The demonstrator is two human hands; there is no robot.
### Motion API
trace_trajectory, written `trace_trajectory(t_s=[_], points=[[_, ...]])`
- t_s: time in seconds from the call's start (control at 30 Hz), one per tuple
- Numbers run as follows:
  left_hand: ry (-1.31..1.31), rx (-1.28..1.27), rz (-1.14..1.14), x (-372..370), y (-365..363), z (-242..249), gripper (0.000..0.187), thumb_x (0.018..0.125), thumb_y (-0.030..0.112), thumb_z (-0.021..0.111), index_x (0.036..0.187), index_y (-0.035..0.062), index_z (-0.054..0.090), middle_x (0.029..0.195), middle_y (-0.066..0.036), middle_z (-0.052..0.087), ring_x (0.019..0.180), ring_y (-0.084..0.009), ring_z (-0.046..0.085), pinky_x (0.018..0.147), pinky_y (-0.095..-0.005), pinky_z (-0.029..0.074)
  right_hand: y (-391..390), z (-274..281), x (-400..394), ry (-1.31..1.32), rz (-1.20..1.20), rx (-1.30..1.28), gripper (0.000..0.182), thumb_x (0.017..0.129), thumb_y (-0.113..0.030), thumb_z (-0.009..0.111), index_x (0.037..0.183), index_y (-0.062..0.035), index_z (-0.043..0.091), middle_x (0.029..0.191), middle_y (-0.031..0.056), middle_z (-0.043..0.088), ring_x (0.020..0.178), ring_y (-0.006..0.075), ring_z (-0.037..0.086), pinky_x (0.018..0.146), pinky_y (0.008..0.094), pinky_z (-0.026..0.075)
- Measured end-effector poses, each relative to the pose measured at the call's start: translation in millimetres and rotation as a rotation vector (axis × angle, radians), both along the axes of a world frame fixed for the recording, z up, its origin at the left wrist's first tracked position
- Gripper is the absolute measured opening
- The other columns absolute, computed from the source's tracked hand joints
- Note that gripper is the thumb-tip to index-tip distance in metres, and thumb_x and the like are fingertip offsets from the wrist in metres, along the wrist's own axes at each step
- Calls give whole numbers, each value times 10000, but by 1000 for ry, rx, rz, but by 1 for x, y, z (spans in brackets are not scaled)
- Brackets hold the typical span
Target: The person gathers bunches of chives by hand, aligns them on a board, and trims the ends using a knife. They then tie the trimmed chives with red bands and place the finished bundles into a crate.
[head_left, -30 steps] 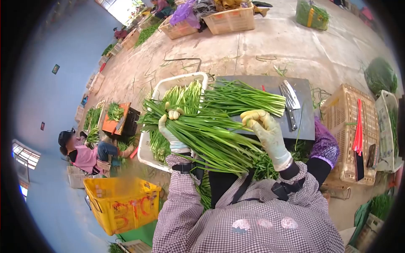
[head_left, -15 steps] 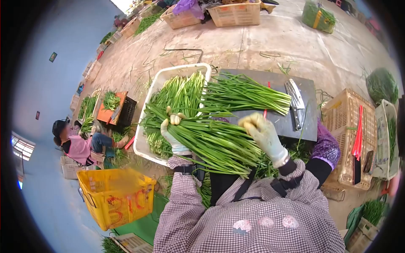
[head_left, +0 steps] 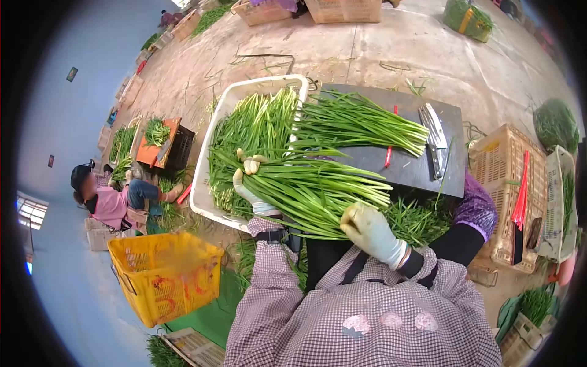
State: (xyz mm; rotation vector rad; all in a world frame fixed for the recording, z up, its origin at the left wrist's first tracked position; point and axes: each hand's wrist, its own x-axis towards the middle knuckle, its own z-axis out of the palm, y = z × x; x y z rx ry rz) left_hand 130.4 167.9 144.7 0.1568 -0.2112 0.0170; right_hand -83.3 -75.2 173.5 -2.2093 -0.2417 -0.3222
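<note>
Gloved, my left hand (head_left: 252, 186) is wrapped round the leafy part of a bunch of green chives (head_left: 306, 192), held above my lap. My right hand (head_left: 367, 229), gloved too, is curled closed against the near edge of the bunch's stem ends; what its fingers pinch is hidden. Beyond, a second bunch of chives (head_left: 367, 125) lies on a dark board (head_left: 391, 174) across a red strip (head_left: 389, 156). A knife with a black handle (head_left: 434, 144) rests to the right of that bunch. At the left stands a white crate (head_left: 205, 177) full of chives.
A yellow crate (head_left: 165, 281) stands at lower left. To the right, red strips (head_left: 521, 196) lie on an upturned tan crate (head_left: 501, 177). Loose chives (head_left: 419, 223) lie beneath the board. A seated person (head_left: 110, 202) is at far left, near an orange board (head_left: 159, 144).
My right hand has come down and towards me, from above the stem ends to their near edge. My left hand keeps its hold on the bunch. The view has shifted slightly.
</note>
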Motion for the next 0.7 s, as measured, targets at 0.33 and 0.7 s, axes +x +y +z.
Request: trace_trajectory(t_s=[0.33, 0.7], points=[[-88, -20, -103, 3, -2, 12, 464, 980, 82, 545, 1416, -77, 553, 774, -13, 424, 751, -148, 485, 1024, -333, 500, -9, 14, 28, 611, 158, 675, 380, 997, -238, 751, 1284, -27, 618, 1039, 35, 670, 878, 91, 622, 792, 250, 535], [-43, -29, -151, 6, -3, 18, 499, 968, 98, 535, 1437, -71, 565, 788, -18, 386, 741, -151, 449, 1055, -340, 495, -20, 4, 40, 679, 399, 1527, 479, 1105, -414, 561, 1379, -21, 570, 1369, 140, 644, 1066, 151, 672, 988, 283, 553]])
